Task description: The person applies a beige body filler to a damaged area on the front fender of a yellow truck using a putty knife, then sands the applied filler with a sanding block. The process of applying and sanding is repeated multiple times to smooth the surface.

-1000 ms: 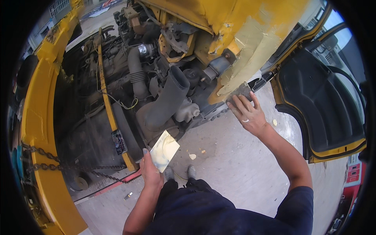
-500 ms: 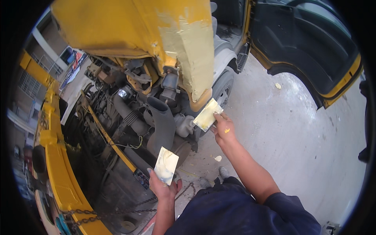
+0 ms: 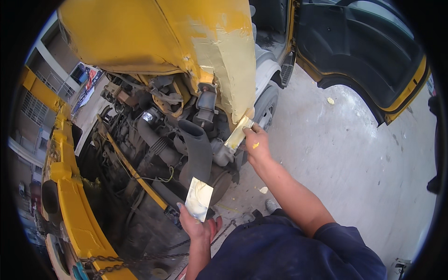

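My left hand (image 3: 196,224) grips a pale board (image 3: 199,198) smeared with cream paste, held over the engine bay. My right hand (image 3: 256,142) is closed on a flat spreader (image 3: 237,133) coated in cream and yellowish paste, at the lower tip of the yellow cab corner; I cannot tell whether it touches the panel. A broad layer of pale filler (image 3: 231,70) runs down that corner. Just left of the spreader, a large black intake pipe (image 3: 195,149) rises from the engine.
An open cab door (image 3: 357,56) hangs at upper right, with a wheel (image 3: 267,109) below the cab. A yellow bumper beam (image 3: 84,214) with chains (image 3: 114,266) runs along the left. A concrete floor (image 3: 336,163) lies on my right, and a building (image 3: 39,102) stands at far left.
My view has swung toward the cab and wheel. The spreader turned to show its pale coated face, then in the last half second moved slightly up-left and tilted more edge-on.
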### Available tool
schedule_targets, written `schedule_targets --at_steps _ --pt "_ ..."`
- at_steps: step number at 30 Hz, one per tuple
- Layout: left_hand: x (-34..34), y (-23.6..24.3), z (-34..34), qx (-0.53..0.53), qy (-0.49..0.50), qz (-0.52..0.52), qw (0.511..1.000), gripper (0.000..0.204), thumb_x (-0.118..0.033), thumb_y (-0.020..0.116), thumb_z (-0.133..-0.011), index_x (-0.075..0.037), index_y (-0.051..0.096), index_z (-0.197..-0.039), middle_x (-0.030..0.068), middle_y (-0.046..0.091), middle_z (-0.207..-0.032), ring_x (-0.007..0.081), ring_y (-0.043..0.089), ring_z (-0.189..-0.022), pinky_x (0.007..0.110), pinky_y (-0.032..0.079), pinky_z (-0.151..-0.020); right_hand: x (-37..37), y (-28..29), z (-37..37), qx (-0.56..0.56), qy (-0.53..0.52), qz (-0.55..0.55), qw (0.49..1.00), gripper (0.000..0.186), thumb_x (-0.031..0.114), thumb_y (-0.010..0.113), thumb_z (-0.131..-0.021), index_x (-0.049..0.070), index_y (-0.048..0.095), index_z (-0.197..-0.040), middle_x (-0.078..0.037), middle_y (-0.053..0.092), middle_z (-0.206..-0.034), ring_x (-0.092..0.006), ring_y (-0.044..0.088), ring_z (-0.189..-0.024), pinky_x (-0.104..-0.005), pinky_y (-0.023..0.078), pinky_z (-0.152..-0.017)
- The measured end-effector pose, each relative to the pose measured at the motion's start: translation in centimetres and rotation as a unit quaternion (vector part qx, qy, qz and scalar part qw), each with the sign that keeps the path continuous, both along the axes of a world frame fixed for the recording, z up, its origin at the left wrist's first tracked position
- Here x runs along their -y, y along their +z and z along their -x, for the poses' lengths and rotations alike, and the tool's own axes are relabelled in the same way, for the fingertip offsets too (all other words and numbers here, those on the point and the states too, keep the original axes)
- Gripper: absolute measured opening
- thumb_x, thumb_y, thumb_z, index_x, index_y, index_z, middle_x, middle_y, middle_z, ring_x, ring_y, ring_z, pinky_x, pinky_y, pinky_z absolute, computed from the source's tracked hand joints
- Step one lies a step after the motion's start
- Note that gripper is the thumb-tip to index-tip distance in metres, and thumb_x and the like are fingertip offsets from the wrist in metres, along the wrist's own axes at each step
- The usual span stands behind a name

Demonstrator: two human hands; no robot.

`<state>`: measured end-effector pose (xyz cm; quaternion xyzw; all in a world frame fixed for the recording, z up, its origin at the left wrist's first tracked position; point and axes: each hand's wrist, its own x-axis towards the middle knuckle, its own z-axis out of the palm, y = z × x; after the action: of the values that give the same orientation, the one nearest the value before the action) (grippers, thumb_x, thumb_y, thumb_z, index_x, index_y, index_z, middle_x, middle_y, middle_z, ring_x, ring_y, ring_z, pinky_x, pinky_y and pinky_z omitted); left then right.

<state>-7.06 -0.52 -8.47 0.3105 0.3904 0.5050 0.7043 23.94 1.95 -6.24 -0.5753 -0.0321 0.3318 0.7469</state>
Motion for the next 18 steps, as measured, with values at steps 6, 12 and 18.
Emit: schedule_targets --at_steps 6,12,18 --pt "-0.7 -0.4 0.2 -0.039 0.007 0.025 0.999 0.072 -0.057 0.041 -0.123 0.005 0.067 -0.147 0.0141 0.077 -0.136 0.0259 0.072 -0.118 0.044 0.052 -0.101 -2.3 2.2 -0.5 -0.033 -0.008 -0.024 0.999 0.051 0.012 0.065 -0.110 0.001 0.059 -0.160 -0.013 0.073 -0.139 -0.0272 0.074 -0.118 -0.0447 0.068 -0.082" --pt "-1.5 -1.8 0.6 0.030 0.003 0.025 0.999 0.070 -0.050 0.041 -0.125 0.013 0.062 -0.151 0.0195 0.074 -0.147 0.0300 0.075 -0.132 0.044 0.056 -0.115 -0.2 6.3 -1.5 -0.010 0.029 -0.078 0.996 0.047 0.013 0.064 -0.111 0.001 0.060 -0.156 -0.012 0.073 -0.139 -0.0274 0.075 -0.121 -0.0491 0.068 -0.089" --pt "-1.9 -2.7 0.6 0.019 -0.004 0.031 0.999 0.071 -0.050 0.041 -0.125 0.012 0.062 -0.151 0.0190 0.075 -0.146 0.0296 0.075 -0.130 0.044 0.056 -0.113 2.5 2.9 -4.9 -0.008 -0.033 -0.038 0.999 0.046 0.010 0.061 -0.107 -0.001 0.062 -0.152 -0.013 0.076 -0.131 -0.0258 0.076 -0.116 -0.0440 0.063 -0.076"
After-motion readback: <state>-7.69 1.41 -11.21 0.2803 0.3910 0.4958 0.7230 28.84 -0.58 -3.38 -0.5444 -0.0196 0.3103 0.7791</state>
